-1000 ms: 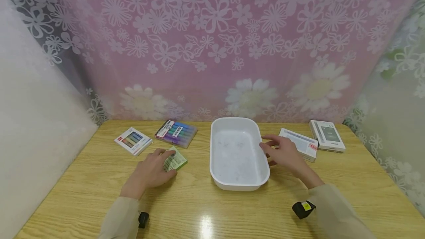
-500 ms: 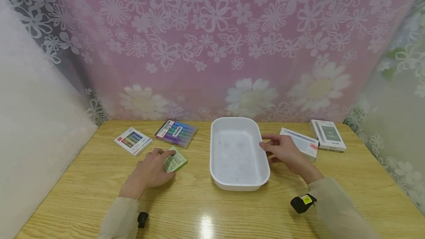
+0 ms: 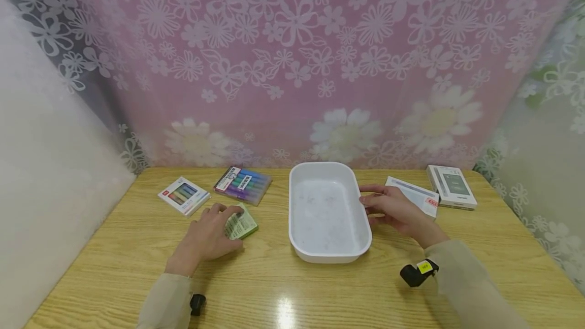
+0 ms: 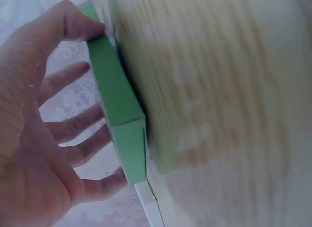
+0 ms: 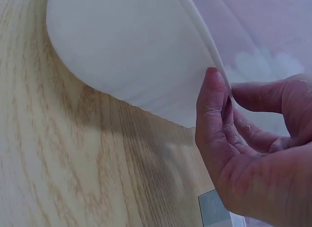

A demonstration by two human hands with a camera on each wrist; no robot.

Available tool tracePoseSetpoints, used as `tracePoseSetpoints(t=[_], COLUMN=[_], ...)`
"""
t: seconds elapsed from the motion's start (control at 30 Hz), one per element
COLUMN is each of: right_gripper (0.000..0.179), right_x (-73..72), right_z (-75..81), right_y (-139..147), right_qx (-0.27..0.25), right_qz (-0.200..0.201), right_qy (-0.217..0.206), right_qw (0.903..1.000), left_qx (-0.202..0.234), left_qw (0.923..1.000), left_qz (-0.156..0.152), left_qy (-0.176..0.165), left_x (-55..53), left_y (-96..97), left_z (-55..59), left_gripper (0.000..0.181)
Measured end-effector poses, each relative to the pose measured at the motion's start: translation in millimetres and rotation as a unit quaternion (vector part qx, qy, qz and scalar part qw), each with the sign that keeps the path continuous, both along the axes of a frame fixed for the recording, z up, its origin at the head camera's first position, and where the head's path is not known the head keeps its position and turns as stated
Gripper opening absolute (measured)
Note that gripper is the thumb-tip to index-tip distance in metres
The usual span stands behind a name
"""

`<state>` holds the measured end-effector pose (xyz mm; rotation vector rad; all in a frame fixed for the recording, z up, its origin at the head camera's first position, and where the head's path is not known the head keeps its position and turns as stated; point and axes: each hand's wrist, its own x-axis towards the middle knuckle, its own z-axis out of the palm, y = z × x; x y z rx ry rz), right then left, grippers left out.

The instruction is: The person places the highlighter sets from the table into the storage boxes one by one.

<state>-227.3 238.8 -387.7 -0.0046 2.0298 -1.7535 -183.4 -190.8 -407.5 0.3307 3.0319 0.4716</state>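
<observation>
A flat green box [image 3: 242, 225] with printed text on its top lies left of centre in the head view. My left hand [image 3: 206, 232] is over its left side, fingers bent across the top and thumb at the near edge. In the left wrist view the thumb presses one end of the green box [image 4: 114, 83], and the fingertips reach its face. At the centre stands a deep white plastic tray [image 3: 325, 217] with nothing in it. My right hand [image 3: 398, 212] pinches its right rim between thumb and fingers, as the right wrist view shows at the tray wall [image 5: 131, 46].
Behind the left hand lie a white box with a window showing coloured sticks [image 3: 184, 195] and a clear pack of coloured pens [image 3: 243, 185]. Beyond the right hand are a white box with a red label [image 3: 418, 196] and another white box [image 3: 451, 187]. A floral curtain [image 3: 292, 65] hangs behind the table.
The green box has tilted slightly under my left hand. My right hand shifts a little at the tray's rim, its wrist turning slightly. The tray stays in place.
</observation>
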Motion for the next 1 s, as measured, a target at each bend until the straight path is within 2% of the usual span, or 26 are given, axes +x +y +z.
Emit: tracePoseSetpoints(t=[0.2,0.37,0.7,1.0], right_gripper=[0.055,0.054,0.051,0.05], right_x=[-3.5,-4.4,-3.9,-4.1], right_z=[-2.1,-1.7,0.7,-0.2], right_y=[3.9,5.2,4.4,4.6], right_qx=[-0.059,-0.073,-0.075,-0.079], right_qz=[-0.012,-0.019,-0.008,-0.004], right_qy=[-0.051,-0.077,-0.086,-0.084], right_qw=[0.9969,0.9941,0.9934,0.9934], left_qx=[0.008,0.013,0.036,0.028], left_qw=[0.9998,0.9992,0.9959,0.9912], left_qz=[-0.006,-0.016,-0.046,-0.085], left_qy=[0.019,0.033,0.069,0.098], left_x=[0.5,3.6,12.7,16.3], left_y=[2.0,7.4,29.1,50.7], left_z=[2.3,8.2,28.6,47.9], left_gripper=[0.07,0.072,0.076,0.074])
